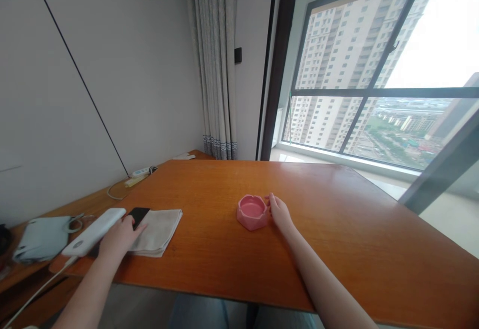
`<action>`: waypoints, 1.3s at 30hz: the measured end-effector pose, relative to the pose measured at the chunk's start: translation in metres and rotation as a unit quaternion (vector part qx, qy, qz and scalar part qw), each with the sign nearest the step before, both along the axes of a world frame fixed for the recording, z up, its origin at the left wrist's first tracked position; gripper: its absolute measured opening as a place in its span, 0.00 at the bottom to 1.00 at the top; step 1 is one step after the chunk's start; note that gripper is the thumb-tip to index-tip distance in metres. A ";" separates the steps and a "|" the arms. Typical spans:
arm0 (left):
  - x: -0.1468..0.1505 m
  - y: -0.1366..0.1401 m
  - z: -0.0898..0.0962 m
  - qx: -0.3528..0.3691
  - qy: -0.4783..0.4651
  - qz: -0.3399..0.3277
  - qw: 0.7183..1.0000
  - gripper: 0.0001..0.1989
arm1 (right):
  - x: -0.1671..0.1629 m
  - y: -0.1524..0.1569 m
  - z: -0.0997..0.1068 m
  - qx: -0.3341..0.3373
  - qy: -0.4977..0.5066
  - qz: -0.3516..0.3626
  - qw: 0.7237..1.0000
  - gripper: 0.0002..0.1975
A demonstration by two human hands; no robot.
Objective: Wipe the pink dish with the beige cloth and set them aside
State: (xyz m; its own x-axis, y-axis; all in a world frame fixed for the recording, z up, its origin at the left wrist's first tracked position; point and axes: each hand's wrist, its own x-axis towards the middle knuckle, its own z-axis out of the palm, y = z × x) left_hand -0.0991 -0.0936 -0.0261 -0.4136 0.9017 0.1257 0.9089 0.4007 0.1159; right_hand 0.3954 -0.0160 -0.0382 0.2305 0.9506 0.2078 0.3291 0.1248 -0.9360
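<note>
With only the right hand [279,213] standing beside the pink dish [252,216], a careless nudge is risking a skid leftward across the smooth desk [209,264], since nothing is bracing the dish on its far side. That hand is hanging loosely open, its fingers bending toward the dish's right wall; whether they are quite touching it, I cannot tell. The left hand [118,239] is resting over the black flat object [139,215] and the folded cloth [161,232], though its fingers are hiding whether it is gripping either. A sideways drag there could be rumpling the cloth or jostling the white device [95,232], which is lying near the desk's left edge; a tug on its white cable [45,285] could be pulling it over. The dish itself is sitting upright, well apart from the cloth, toward the middle of the desk. It is showing chunky, angled outer faces, a rim with shallow notches and a round hollow, which is holding nothing visible.
</note>
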 end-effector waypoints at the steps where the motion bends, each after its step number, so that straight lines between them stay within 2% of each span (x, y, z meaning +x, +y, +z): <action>1: -0.002 0.002 -0.002 -0.016 -0.003 -0.001 1.000 0.27 | 0.000 0.001 0.000 0.006 0.005 -0.004 1.000 0.28; 5: -0.005 0.010 -0.005 -0.070 0.014 -0.029 0.997 0.24 | 0.001 0.002 -0.001 0.023 0.015 -0.005 1.000 0.27; 9: 0.000 0.017 -0.011 -0.064 0.045 -0.039 0.996 0.20 | 0.001 0.001 0.001 0.029 0.013 -0.001 0.999 0.27; 12: 0.004 0.021 -0.013 -0.081 0.027 -0.037 0.996 0.20 | 0.000 0.000 0.003 0.030 0.003 0.004 1.000 0.26; 14: 0.007 0.023 -0.009 -0.091 0.005 -0.032 0.995 0.16 | -0.001 -0.001 0.004 0.024 -0.008 0.008 1.000 0.25; 16: 0.016 0.026 0.003 -0.080 -0.023 -0.027 0.996 0.10 | -0.001 -0.001 0.005 0.023 -0.019 0.012 0.999 0.24; 18: 0.035 0.029 0.022 -0.044 -0.063 -0.042 0.996 0.05 | -0.001 -0.001 0.007 0.035 -0.029 0.012 0.999 0.24; 21: 0.083 0.030 0.062 0.049 -0.154 -0.102 0.982 0.06 | -0.003 -0.001 0.015 0.065 -0.019 0.016 0.998 0.22; 23: 0.126 0.030 0.089 0.096 -0.241 -0.154 0.953 0.11 | -0.005 -0.005 0.024 0.060 0.051 0.048 0.996 0.23; 25: 0.173 0.030 0.111 0.099 -0.344 -0.234 0.904 0.14 | -0.007 -0.011 0.036 0.028 0.174 0.119 0.977 0.26; 28: 0.243 0.037 0.130 0.106 -0.503 -0.337 0.789 0.13 | -0.009 -0.023 0.050 -0.034 0.328 0.260 0.908 0.29; 29: 0.264 0.040 0.132 0.112 -0.531 -0.351 0.763 0.13 | -0.008 -0.026 0.054 -0.055 0.350 0.289 0.889 0.29; 31: 0.299 0.050 0.131 0.138 -0.541 -0.368 0.744 0.13 | -0.006 -0.031 0.057 -0.103 0.363 0.294 0.878 0.28; 34: 0.328 0.067 0.122 0.134 -0.537 -0.386 0.738 0.13 | -0.001 -0.030 0.058 -0.134 0.368 0.219 0.894 0.23; 36: 0.333 0.079 0.111 0.116 -0.550 -0.396 0.726 0.13 | 0.004 -0.025 0.057 -0.129 0.373 0.191 0.899 0.19; 39: 0.325 0.093 0.090 0.117 -0.582 -0.390 0.704 0.14 | 0.011 -0.015 0.058 -0.103 0.377 0.126 0.912 0.16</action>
State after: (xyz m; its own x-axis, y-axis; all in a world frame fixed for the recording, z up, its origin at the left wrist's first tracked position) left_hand 0.2259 -0.0002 0.0638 0.2496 0.9230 0.2930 0.0774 -0.3206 0.9440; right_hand 0.4067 -0.0314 0.0200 0.0028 0.9942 -0.1075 -0.4327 -0.0957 -0.8964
